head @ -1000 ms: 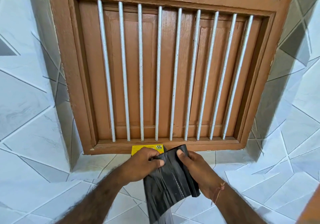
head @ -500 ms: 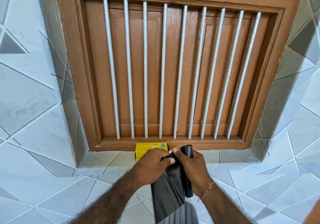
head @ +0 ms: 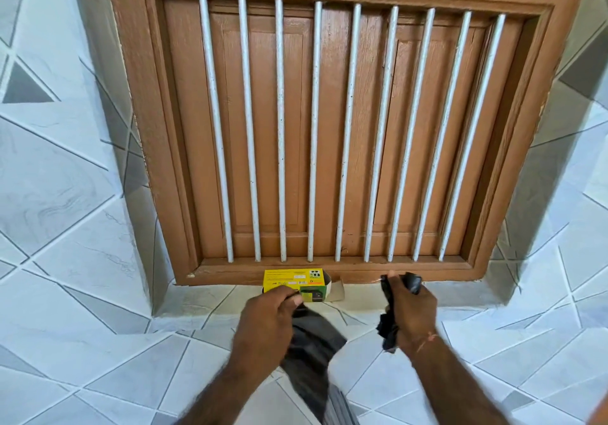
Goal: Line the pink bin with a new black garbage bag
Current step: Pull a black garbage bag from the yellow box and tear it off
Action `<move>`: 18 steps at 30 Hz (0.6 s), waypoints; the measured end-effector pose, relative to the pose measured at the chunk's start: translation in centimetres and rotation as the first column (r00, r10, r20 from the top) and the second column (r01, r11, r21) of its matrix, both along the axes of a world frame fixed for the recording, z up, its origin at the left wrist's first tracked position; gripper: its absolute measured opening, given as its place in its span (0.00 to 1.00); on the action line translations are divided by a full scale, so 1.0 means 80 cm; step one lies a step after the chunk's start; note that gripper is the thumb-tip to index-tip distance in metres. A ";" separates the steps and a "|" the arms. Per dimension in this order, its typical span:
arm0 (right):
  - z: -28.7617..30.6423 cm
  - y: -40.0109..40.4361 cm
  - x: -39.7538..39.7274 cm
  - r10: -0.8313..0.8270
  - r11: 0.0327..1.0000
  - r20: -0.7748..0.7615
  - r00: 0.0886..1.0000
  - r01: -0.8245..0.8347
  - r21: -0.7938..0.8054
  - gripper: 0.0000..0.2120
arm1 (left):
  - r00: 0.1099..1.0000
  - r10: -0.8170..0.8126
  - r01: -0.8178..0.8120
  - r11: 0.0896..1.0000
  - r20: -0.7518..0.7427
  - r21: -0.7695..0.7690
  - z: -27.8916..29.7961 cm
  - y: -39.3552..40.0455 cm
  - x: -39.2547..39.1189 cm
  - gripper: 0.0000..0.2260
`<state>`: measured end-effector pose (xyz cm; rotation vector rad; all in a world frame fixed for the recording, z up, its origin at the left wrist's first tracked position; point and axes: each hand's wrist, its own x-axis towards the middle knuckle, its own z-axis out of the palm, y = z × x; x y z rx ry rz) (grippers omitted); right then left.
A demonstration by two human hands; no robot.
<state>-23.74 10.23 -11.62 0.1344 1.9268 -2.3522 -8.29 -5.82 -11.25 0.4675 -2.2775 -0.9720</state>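
Note:
My left hand (head: 266, 316) pinches the top edge of a black garbage bag (head: 309, 345), which hangs down limp and blurred toward the bottom of the view. My right hand (head: 411, 312) is closed on a separate bunch of black plastic (head: 414, 282) that sticks out above and below the fist. There is a gap between the two black pieces. The pink bin is not in view.
A yellow and green bag box (head: 296, 280) with an open end flap lies on the tiled sill (head: 204, 303), just behind my left hand. Behind it stands a brown wooden shutter (head: 332, 135) with white bars. Grey and white tiled walls flank it on both sides.
My hands were close together on one folded black piece. They have now pulled apart sideways, each holding its own black piece. The view has moved closer to the shutter.

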 end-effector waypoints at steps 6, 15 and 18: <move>0.003 0.021 -0.007 0.231 0.970 0.216 0.949 -0.208 -0.122 0.21 | 0.764 0.109 0.171 0.916 0.636 -0.363 0.001 -0.039 0.003 0.19; -0.012 0.035 0.007 0.576 0.773 0.178 0.797 -0.461 -0.436 0.06 | 0.776 0.080 0.402 0.700 0.625 -0.590 0.012 -0.030 -0.127 0.25; -0.014 0.055 0.001 0.560 0.787 0.037 0.827 -0.518 -0.335 0.09 | 0.753 0.091 0.454 0.646 0.652 -0.614 0.010 -0.044 -0.150 0.24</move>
